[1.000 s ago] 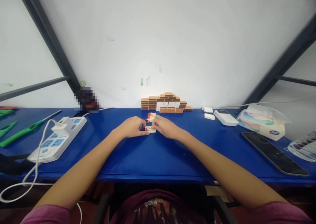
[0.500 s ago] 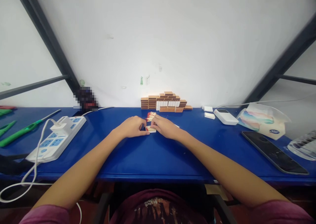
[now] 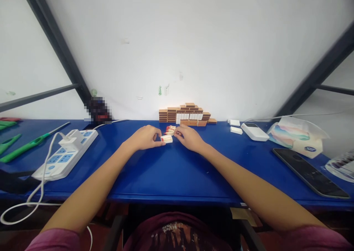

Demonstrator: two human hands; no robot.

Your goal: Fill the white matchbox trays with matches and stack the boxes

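Observation:
Between thumb and fingers, my left hand [image 3: 146,137] grips the end of a small white matchbox tray [image 3: 167,139] with red-tipped matches in it. Just behind the tray lies a loose pile of matches [image 3: 170,129], red heads toward the left. My right hand [image 3: 190,137] is closed in a pinch at the right side of that pile, apart from the tray. Whatever sits between its fingertips is too small to make out.
Stacked matchboxes [image 3: 190,111] stand against the wall. To the left lie a power strip [image 3: 66,155] with a white cable and a green-handled tool [image 3: 24,149]. On the right are a white device [image 3: 254,132], a tissue pack [image 3: 298,136] and a phone [image 3: 309,171].
My right hand has come off the tray and shifted right, beside the match pile. The tray, still in my left hand, has moved slightly up and left.

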